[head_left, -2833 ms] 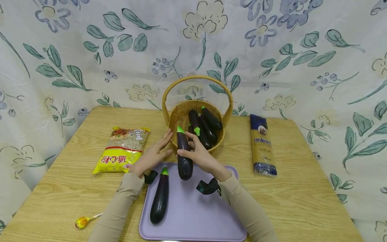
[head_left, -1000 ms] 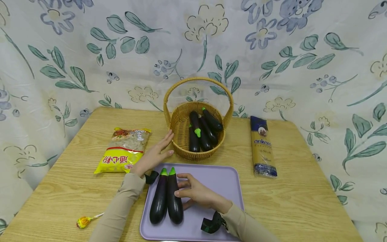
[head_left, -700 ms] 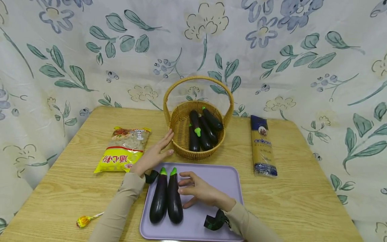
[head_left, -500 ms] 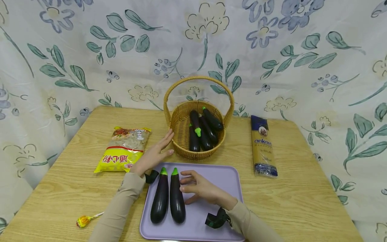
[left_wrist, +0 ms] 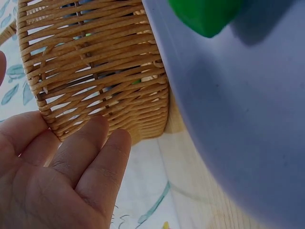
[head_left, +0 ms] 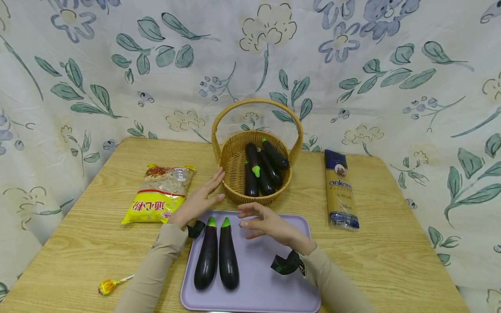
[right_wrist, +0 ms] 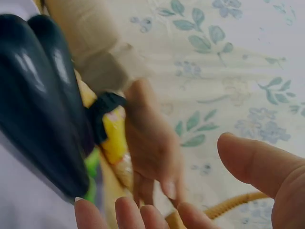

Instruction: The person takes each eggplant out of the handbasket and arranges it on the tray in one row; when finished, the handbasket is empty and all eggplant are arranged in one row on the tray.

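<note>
Two dark eggplants with green tips lie side by side on a lilac tray point(head_left: 270, 278): a left eggplant point(head_left: 206, 258) and a right eggplant point(head_left: 228, 258). Above the tray, right of them, hovers my right hand point(head_left: 270, 224), fingers spread and holding nothing. My left hand point(head_left: 198, 201) touches the left side of the wicker basket point(head_left: 235, 171); the left wrist view has its straight fingers against the basket's weave point(left_wrist: 105, 86). Several more eggplants point(head_left: 270, 167) lie inside the basket, towards its right side.
A yellow bag of pasta point(head_left: 158, 193) lies left of the basket, and a blue and gold pasta packet point(head_left: 340, 189) lies to the right. Near the left forearm is a wrapped lollipop point(head_left: 111, 284). A floral cloth point(head_left: 250, 52) hangs behind the wooden table point(head_left: 391, 243).
My right hand brought an eggplant from the basket to the tray, let it go beside the other, then moved up towards the basket. The left hand stayed at the basket's side.
</note>
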Demonstrator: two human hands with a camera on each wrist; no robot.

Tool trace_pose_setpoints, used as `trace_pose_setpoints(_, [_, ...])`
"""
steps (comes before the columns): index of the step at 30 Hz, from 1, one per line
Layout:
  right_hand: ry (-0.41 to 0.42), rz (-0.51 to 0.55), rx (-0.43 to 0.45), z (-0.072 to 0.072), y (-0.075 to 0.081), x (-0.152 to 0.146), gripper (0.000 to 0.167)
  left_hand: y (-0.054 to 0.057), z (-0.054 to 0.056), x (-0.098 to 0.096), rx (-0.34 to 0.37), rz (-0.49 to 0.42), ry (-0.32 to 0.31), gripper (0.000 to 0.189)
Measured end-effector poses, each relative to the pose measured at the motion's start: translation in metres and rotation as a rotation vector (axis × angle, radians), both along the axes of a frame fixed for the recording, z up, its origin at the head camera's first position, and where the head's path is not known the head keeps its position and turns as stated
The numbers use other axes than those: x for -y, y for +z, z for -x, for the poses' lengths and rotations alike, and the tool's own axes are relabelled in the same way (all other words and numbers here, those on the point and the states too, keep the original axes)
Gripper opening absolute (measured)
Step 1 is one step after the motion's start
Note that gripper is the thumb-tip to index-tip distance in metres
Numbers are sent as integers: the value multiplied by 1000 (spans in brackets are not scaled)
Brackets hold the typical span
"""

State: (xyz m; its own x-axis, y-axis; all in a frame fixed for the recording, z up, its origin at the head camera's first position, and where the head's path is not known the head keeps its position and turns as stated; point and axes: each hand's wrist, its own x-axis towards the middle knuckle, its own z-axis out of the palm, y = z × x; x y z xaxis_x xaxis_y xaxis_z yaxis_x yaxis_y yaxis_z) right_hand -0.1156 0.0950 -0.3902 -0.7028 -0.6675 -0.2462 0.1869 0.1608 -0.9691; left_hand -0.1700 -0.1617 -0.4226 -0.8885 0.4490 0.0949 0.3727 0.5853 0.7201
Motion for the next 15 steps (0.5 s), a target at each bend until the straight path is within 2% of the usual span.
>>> trace_pose_setpoints(9, [-47,47,-64,20,19,-11,59,2,-2,0,12,-4,6,66])
trace_pose_setpoints(15, [-110,41,-111,37,31,-15,55,3,-2,-1,0,-6,8,67])
